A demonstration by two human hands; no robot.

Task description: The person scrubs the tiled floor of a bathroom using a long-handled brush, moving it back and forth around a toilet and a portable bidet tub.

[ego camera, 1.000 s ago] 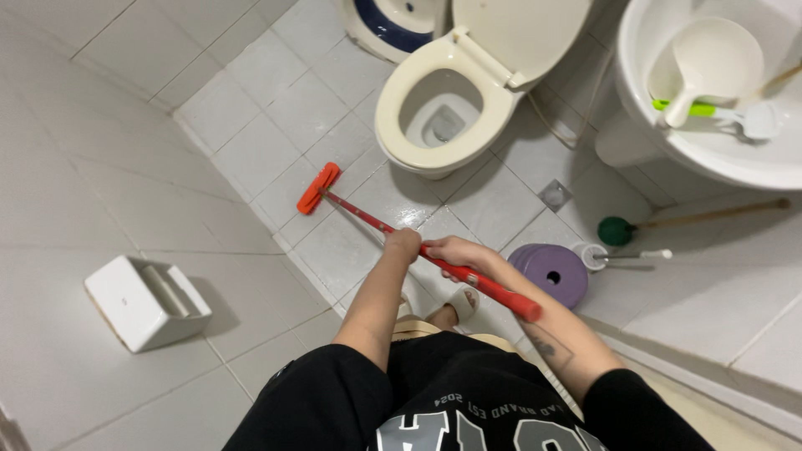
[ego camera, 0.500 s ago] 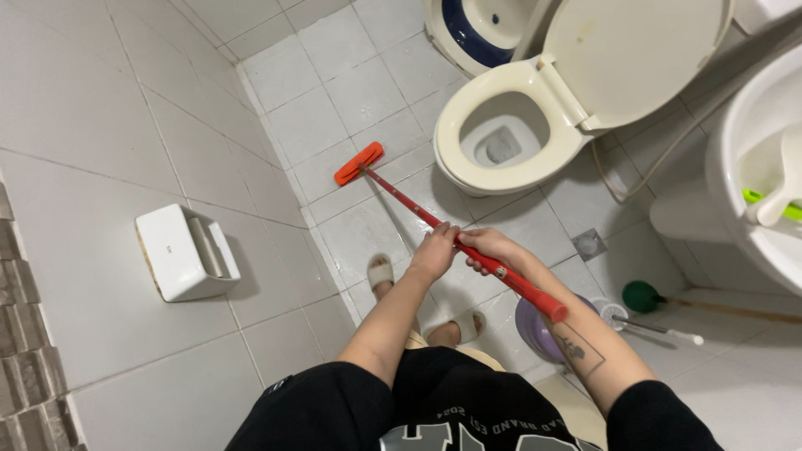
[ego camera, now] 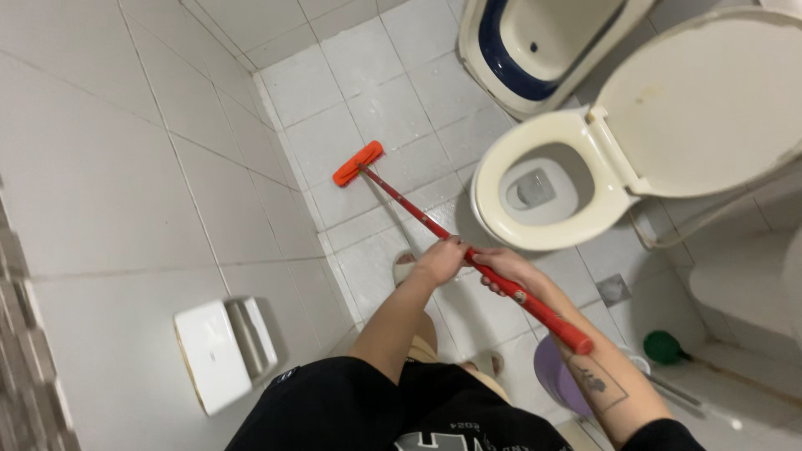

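Observation:
Both my hands grip a long red handle of a floor brush. My left hand holds it further down, and my right hand sits just behind, toward the handle's capped end. The orange brush head rests on the white floor tiles near the left wall, in front of the toilet, whose seat is down and lid is up.
A white paper dispenser hangs on the tiled left wall. A blue-rimmed white tub stands behind the toilet. A purple stool, a green-headed plunger and a floor drain lie to my right. My sandalled foot is under the handle.
My view has swung left and forward, so the sink has left the frame. The brush head has slid further along the floor toward the back corner, with both hands still on the handle.

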